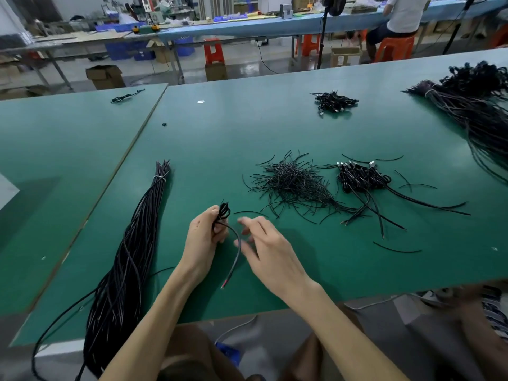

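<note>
My left hand [203, 240] grips a coiled black cable [224, 213] just above the green table [220, 138]. The cable's loose tail [236, 251] hangs down toward me and ends in bare red-tipped wires. My right hand [264, 243] hovers beside the tail, blurred, fingers loosely spread; whether it touches the cable I cannot tell. A long tied bundle of black cables [129, 257] lies to the left and droops over the table's near edge.
A heap of thin black ties [291, 182] lies ahead of my hands. Coiled finished cables [360, 178] sit to its right, another small pile [334, 101] farther back. A large cable bundle [478, 111] fills the far right. A person sits at a distant bench.
</note>
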A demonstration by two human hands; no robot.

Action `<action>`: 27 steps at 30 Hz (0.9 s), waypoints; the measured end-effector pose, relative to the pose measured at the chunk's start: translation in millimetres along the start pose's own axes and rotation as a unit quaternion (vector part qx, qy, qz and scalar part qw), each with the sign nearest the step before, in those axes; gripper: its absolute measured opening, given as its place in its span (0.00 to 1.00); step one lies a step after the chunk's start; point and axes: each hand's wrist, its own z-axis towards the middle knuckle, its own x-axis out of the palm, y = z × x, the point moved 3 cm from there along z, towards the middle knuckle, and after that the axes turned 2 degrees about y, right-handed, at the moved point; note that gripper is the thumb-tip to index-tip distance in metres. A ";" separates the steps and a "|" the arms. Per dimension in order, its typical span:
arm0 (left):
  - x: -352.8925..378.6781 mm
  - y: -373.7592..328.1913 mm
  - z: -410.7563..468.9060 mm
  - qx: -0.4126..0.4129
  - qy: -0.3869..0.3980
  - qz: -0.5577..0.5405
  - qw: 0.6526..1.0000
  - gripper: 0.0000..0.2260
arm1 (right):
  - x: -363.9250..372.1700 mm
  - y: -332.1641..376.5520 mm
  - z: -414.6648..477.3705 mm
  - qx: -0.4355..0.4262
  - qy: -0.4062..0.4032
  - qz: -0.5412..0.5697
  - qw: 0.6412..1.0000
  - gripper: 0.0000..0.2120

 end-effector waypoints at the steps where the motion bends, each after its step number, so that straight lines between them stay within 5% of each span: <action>1: 0.8 -0.3 -1.8 0.011 0.009 0.038 0.999 0.12 | 1.6 1.3 0.9 0.010 0.033 0.017 0.999 0.32; 4: 9.2 -0.9 -7.4 0.052 0.046 0.144 0.987 0.18 | 4.3 5.9 0.5 0.018 0.063 0.068 0.996 0.42; 10: 11.9 -4.1 -8.0 0.031 0.059 0.127 0.990 0.12 | 2.1 -9.0 0.0 0.077 -0.003 0.250 0.965 0.25; 21: 23.9 -6.7 -11.7 0.059 0.124 0.198 0.971 0.12 | -5.5 -10.1 1.3 0.032 -0.078 0.291 0.953 0.18; 27: 29.4 -7.6 -14.4 0.076 0.130 0.237 0.960 0.13 | -6.4 -15.2 2.8 0.087 -0.059 0.300 0.948 0.15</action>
